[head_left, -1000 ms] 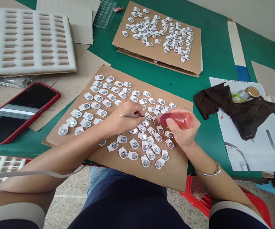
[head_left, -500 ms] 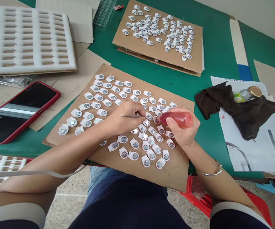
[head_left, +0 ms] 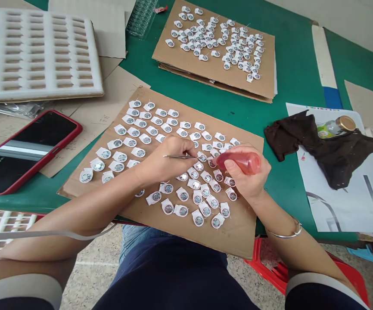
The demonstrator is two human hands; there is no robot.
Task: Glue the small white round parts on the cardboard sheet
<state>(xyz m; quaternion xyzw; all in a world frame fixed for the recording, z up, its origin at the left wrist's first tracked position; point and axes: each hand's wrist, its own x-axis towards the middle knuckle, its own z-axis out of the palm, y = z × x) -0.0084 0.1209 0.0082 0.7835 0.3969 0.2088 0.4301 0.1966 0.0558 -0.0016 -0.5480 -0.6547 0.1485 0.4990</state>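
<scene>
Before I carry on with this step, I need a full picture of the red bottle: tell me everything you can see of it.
The red bottle is smooth, rounded and glossy, seemingly translucent plastic. It lies roughly level in the right hand, thumb against its near side, broad end rightward. Its tapered end points left, over the small white-and-silver pieces on the cardboard sheet. Whether its tip touches one is unclear.

No wording can be read with certainty. Faint handwritten marks (head_left: 103,120) are seen on the cardboard sheet (head_left: 117,91) beside the phone (head_left: 28,150) — too small to be deciphered. On the gold-lidded jar (head_left: 333,127) a green label (head_left: 324,131) is carried — print likewise unreadable.
</scene>
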